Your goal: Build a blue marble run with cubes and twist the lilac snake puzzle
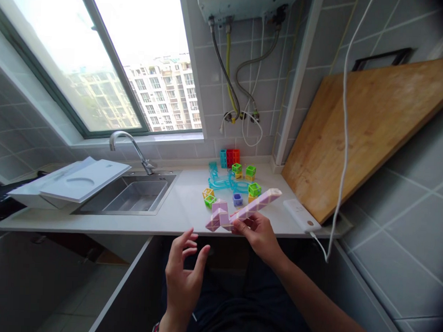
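Observation:
A pink and white snake puzzle (pixel 254 206) is gripped in my right hand (pixel 260 235) above the counter's front edge. Its right part runs straight up to the right, while the left part is folded into a zigzag. My left hand (pixel 185 273) is raised in front of the counter, lower left of the puzzle, with fingers apart and nothing in it. Behind the puzzle lie green cube frames (pixel 254 189), a yellow and green pair (pixel 209 197), a small purple cube (pixel 237 199) and clear blue track pieces (pixel 221 184).
Red blocks (pixel 232 158) stand near the wall. Left is the sink (pixel 162 202) with a faucet (pixel 131 146) and a white box (pixel 85 180). A white power strip (pixel 301 215) with a cable lies right, before a leaning wooden board (pixel 368 127).

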Tool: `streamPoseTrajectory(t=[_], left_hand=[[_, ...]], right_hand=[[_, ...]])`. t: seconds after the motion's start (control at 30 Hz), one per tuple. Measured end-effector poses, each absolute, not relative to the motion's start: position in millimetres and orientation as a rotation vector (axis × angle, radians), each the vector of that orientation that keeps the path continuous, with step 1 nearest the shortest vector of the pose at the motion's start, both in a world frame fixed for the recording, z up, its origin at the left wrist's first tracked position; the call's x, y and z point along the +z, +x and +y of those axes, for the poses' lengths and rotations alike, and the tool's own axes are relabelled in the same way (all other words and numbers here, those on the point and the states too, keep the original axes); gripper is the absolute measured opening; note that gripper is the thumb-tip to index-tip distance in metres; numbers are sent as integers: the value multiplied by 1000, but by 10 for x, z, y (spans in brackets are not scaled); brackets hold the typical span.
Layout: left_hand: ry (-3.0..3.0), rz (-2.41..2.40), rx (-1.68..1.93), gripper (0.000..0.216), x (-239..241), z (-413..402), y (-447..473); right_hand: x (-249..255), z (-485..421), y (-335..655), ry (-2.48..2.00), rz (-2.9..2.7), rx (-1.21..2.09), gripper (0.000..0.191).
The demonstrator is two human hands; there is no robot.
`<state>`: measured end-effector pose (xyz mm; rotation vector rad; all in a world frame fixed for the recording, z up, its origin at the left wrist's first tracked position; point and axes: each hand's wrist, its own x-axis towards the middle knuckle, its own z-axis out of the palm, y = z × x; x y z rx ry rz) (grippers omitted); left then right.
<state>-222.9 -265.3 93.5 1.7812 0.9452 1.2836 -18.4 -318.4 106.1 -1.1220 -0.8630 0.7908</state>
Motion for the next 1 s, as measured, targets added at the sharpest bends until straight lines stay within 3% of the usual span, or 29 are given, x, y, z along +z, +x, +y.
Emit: streamPoseTrajectory(t=[0.07,0.2,0.37,0.7,1.0], left_hand=[[1544,884,1025,44,847,-2765,-2246],[1215,669,612,58,755,-2863,-2093],[1069,689,808,48,818,-2812,-1901],[1170,672,950,49,838,-2714,-1932],[1329,780,1193,32,722,-2676,-1936]], right_hand=[[1052,-3211,-201,-1093,-837,796,40],[1002,-3263,-306,-1053,-890,802,35],[943,-3338,-421,-1094,-980,806,33],[1005,-3341,-211,-1247,-1300,586,33],[976,-3295,-457,-1444,-1029,569,37]])
